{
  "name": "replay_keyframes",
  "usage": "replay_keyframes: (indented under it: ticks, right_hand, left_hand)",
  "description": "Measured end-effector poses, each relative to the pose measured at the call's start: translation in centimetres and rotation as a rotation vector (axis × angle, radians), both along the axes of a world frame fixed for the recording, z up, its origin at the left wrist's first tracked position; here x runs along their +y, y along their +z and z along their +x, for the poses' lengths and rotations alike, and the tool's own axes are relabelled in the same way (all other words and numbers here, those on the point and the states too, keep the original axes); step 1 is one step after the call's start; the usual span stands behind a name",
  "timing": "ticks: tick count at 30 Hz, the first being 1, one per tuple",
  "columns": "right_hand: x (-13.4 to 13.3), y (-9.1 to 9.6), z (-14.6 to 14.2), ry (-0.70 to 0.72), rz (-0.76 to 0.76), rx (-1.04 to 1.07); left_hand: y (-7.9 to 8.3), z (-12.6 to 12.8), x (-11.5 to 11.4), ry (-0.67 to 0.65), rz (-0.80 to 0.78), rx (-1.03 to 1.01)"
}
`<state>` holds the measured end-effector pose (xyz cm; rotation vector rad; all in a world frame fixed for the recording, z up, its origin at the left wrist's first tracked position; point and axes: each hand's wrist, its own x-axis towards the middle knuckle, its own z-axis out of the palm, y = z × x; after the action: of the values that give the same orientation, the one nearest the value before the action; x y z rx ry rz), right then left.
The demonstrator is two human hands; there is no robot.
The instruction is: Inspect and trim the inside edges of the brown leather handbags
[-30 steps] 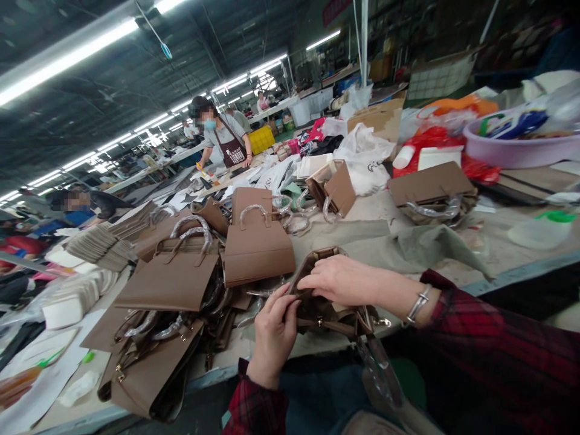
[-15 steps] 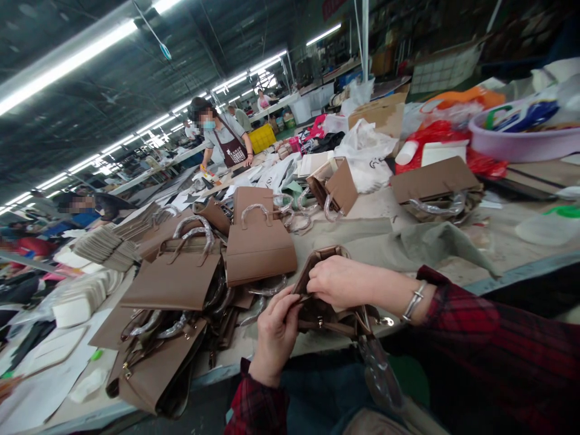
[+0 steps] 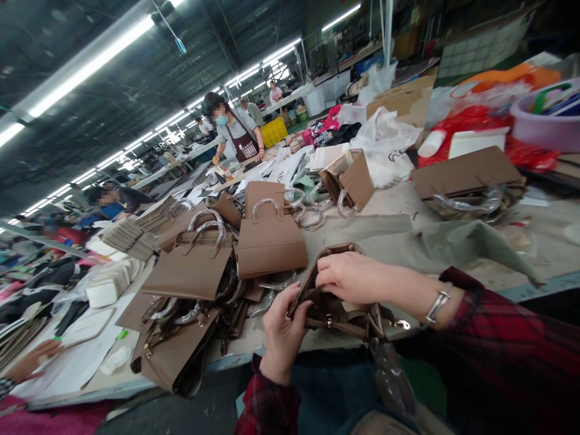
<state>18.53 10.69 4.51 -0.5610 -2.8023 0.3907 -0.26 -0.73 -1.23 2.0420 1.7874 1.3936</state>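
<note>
My left hand (image 3: 285, 329) pinches the left edge of a brown handbag (image 3: 352, 329) between thumb and fingers. The bag is tilted at the table's near edge, its mouth towards me. My right hand (image 3: 344, 275) reaches over the rim with curled fingers at the bag's inner side; the fingertips are partly hidden. A small metal clasp (image 3: 329, 320) shows on the bag. One plastic-wrapped handle (image 3: 393, 374) hangs down over the edge.
Several brown handbags (image 3: 272, 244) are heaped to the left, with stacked pale panels (image 3: 102, 290) beyond. A co-worker's hand (image 3: 38, 356) rests at the far left. At right lie grey-green cloth (image 3: 471, 248), another handbag (image 3: 466, 172) and a purple basin (image 3: 544, 127). A masked co-worker (image 3: 240, 136) stands further back.
The view has turned left, so the scene sits further right in the picture. A co-worker's hand has come into sight at the far left. Both my hands remain on the handbag.
</note>
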Motion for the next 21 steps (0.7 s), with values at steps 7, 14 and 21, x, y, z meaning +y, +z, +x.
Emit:
replay_keyframes:
  ticks: [7,14,21]
  right_hand:
    - [-1.2,0.1,-0.6,0.15,0.092,0.079]
    - [-1.0,0.0,-1.1,0.133,0.115,0.037]
    - [-0.5,-0.2,-1.1,0.108,0.079,-0.049]
  left_hand:
    - [0.1,-0.2,-0.2,-0.045,0.081,0.099]
    - [0.1,-0.1,-0.1,-0.088,0.104,0.12]
    - [0.5,0.3,0.0,-0.073,0.065,0.146]
